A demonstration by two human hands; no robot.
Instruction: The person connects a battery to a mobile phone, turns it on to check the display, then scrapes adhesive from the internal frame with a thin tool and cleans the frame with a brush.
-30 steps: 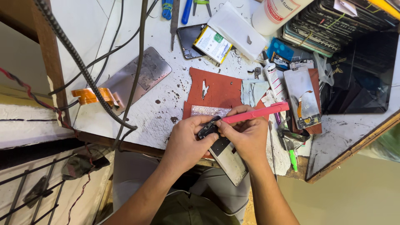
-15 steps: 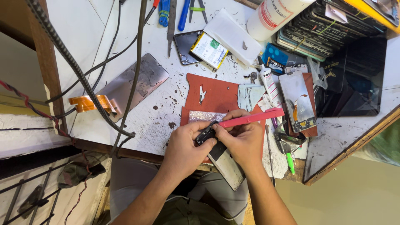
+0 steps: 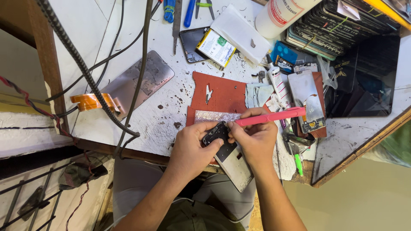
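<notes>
Hands first: the left hand (image 3: pixel 192 147) has a closed grip around the top end of an opened phone (image 3: pixel 229 156), fingers curled over its dark upper part, thumb on the near side. The phone hangs half off the front edge of the tabletop (image 3: pixel 141 115), its pale lower end sticking out over the person's lap. The right hand (image 3: pixel 254 139) is pinched shut on a pink tool (image 3: pixel 269 116), held like a pen, with the working end down at the phone's dark top section, right where both hands meet. The tool's other end points off to the right, over the clutter.

Just behind the hands sits a red mat (image 3: pixel 218 96) with a strip of crinkled foil (image 3: pixel 216 116) on its near edge and a tiny white part (image 3: pixel 208 93) in the middle. Further back lies another phone with its back off (image 3: pixel 209 45), showing a battery with a yellow and green label, and a white pad (image 3: pixel 239 32) beside it. A white bottle (image 3: pixel 284 15) stands at the top, next to a stack of phones in a dark tray (image 3: pixel 342 25). Off to the left lie a grey metal back cover (image 3: pixel 143 83) and a roll of amber tape (image 3: pixel 90 102), with black cables (image 3: pixel 141 77) draped across them. A green marker (image 3: pixel 298 164) lies near the right wrist.
</notes>
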